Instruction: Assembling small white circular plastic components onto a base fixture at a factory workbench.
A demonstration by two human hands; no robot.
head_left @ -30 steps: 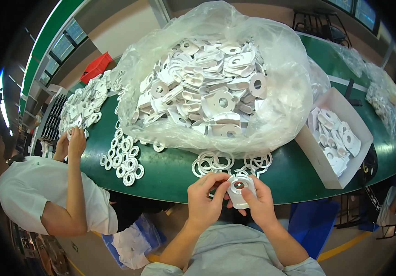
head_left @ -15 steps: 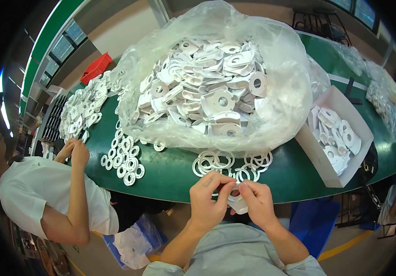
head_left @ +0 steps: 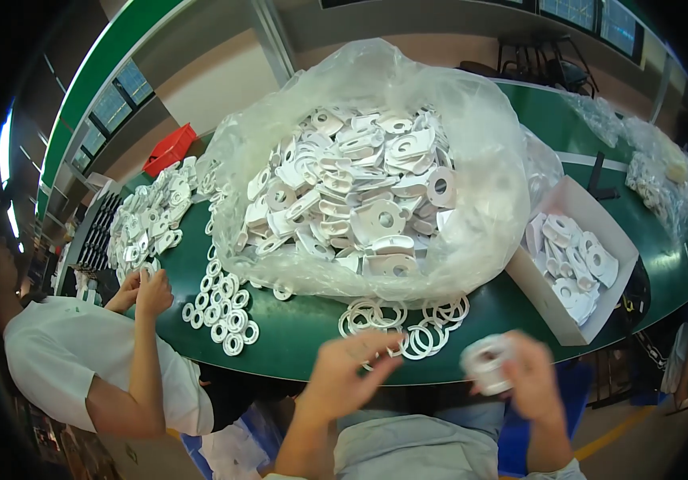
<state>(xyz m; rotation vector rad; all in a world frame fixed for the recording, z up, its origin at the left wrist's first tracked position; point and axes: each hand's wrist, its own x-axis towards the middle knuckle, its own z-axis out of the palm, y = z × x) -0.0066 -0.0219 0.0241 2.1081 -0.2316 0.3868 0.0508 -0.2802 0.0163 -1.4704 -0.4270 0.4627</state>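
My right hand grips a white plastic part with a round hole, held beyond the table's near edge and smeared by motion. My left hand reaches over the near edge with thumb and forefinger apart; nothing shows between them. Just past its fingertips lie thin white rings, loosely overlapping on the green table. Behind them a large clear plastic bag stands open, heaped with white plastic parts like the held one.
At the right, a white box holds more white parts. Small thick white rings lie left of the bag. A co-worker at the left handles parts beside another pile. Further back sits a red bin.
My hands have come apart. The right one has carried the white part to the right, while the left has let go and shifted slightly left. The view has tilted upward.
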